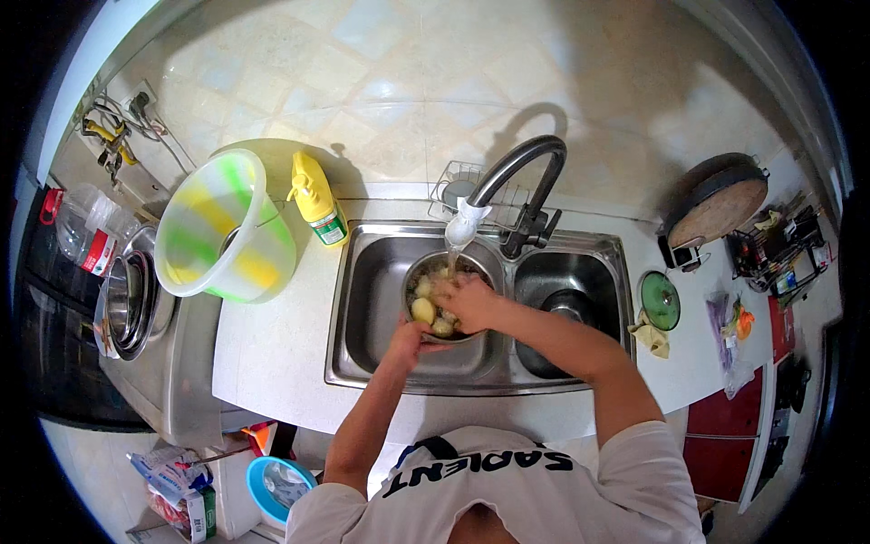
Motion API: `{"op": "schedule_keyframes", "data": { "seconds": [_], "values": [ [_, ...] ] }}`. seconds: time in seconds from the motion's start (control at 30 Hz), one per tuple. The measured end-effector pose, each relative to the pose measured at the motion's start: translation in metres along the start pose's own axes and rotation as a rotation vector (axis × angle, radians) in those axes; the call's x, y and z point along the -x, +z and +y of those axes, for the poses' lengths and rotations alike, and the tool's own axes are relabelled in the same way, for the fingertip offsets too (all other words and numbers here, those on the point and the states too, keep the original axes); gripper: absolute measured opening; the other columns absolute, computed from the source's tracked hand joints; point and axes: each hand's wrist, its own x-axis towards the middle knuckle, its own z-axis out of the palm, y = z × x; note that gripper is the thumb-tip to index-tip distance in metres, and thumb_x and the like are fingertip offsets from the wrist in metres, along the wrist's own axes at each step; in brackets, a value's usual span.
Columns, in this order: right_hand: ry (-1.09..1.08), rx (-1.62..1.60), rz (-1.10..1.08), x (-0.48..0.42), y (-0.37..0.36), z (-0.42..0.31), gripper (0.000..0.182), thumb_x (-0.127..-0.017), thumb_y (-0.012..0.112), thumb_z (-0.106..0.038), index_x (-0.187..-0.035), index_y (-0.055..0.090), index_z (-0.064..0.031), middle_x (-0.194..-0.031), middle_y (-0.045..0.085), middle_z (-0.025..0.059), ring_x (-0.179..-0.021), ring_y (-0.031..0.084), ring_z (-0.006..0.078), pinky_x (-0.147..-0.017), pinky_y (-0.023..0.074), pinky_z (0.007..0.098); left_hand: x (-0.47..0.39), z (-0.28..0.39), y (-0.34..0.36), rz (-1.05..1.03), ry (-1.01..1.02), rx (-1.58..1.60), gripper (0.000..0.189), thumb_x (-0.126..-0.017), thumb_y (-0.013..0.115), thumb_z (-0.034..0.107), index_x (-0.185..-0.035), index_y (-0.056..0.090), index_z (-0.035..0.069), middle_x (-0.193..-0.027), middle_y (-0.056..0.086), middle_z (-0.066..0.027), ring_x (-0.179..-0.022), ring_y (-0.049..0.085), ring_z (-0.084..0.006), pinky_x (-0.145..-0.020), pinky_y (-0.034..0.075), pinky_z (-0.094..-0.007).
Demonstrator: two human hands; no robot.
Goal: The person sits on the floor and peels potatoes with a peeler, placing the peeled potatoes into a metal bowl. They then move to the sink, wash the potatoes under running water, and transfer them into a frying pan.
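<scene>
A round metal bowl [412, 275] holds several yellowish potatoes [423, 311] and water, in the left basin of a double stainless steel sink [370, 292]. My left hand [412, 340] grips the bowl's near rim at its lower left. Inside the bowl, my right hand [462, 299] rests among the potatoes with its fingers spread and slightly blurred; whether it grasps one is hidden. From the black curved faucet [554, 153], water runs through a white cloth-like cover [467, 223] into the bowl beside my right hand.
Left of the sink stand a yellow bottle [319, 204] and a striped plastic bucket [262, 258]. A wire rack [503, 204] is behind the faucet. The right basin [537, 272] holds a dark round vessel. On the right lie a green glass lid [660, 300] and a cloth [651, 338].
</scene>
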Motion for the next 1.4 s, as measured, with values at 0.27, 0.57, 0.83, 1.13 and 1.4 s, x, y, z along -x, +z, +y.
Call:
{"op": "schedule_keyframes", "data": {
  "seconds": [0.27, 0.57, 0.83, 1.13, 1.4],
  "values": [
    [0.392, -0.469, -0.034, -0.03, -0.005, 0.003, 0.044, -0.062, 0.062, -0.031, -0.098, 0.049, -0.0099, -0.096, 0.053, 0.0146, -0.084, 0.055, 0.0314, -0.066, 0.0453, 0.0395, -0.005, -0.005, -0.004, -0.012, -0.04, 0.028, 0.066, -0.062, 0.038, -0.004, -0.123, 0.015, 0.008, -0.111, 0.041, -0.0225, -0.082, 0.056, -0.0401, -0.059, 0.055, -0.0439],
    [-0.158, 0.0, 0.017, 0.003, -0.016, -0.013, 0.073, -0.059, 0.063, -0.023, -0.125, 0.032, -0.0207, -0.126, 0.03, 0.0135, -0.107, 0.038, 0.037, -0.086, 0.0392, 0.0424, 0.013, 0.005, 0.012, -0.013, 0.034, -0.096, 0.049, -0.064, 0.04, -0.002, -0.112, 0.034, -0.008, -0.098, 0.052, -0.0239, -0.08, 0.058, -0.0378, -0.062, 0.055, -0.0415],
    [0.232, -0.167, 0.017, -0.032, 0.001, -0.026, 0.053, -0.062, 0.064, -0.028, -0.108, 0.043, -0.0146, -0.101, 0.049, 0.0121, -0.09, 0.052, 0.0358, -0.07, 0.0454, 0.0414, 0.005, -0.013, -0.004, 0.031, -0.052, -0.032, 0.044, -0.066, 0.041, 0.004, -0.106, 0.037, -0.014, -0.094, 0.052, -0.0267, -0.073, 0.059, -0.0382, -0.059, 0.055, -0.0365],
    [0.011, -0.558, -0.035, -0.015, -0.018, 0.025, 0.046, -0.07, 0.058, -0.039, -0.107, 0.049, -0.0132, -0.111, 0.047, 0.0157, -0.101, 0.046, 0.0326, -0.081, 0.0396, 0.0406, 0.001, -0.014, -0.012, 0.036, -0.076, 0.035, 0.053, -0.064, 0.041, -0.001, -0.115, 0.028, -0.001, -0.097, 0.051, -0.0238, -0.071, 0.059, -0.0387, -0.056, 0.055, -0.0392],
    [0.147, -0.568, 0.057, -0.007, 0.008, -0.006, 0.078, -0.064, 0.062, -0.046, -0.129, 0.025, -0.0233, -0.13, 0.024, 0.0226, -0.117, 0.028, 0.0415, -0.094, 0.0304, 0.0418, 0.012, -0.003, 0.0, 0.033, 0.052, 0.034, 0.064, -0.062, 0.042, -0.004, -0.12, 0.017, 0.007, -0.106, 0.045, -0.0224, -0.076, 0.058, -0.0386, -0.056, 0.055, -0.0435]
  ]
}}
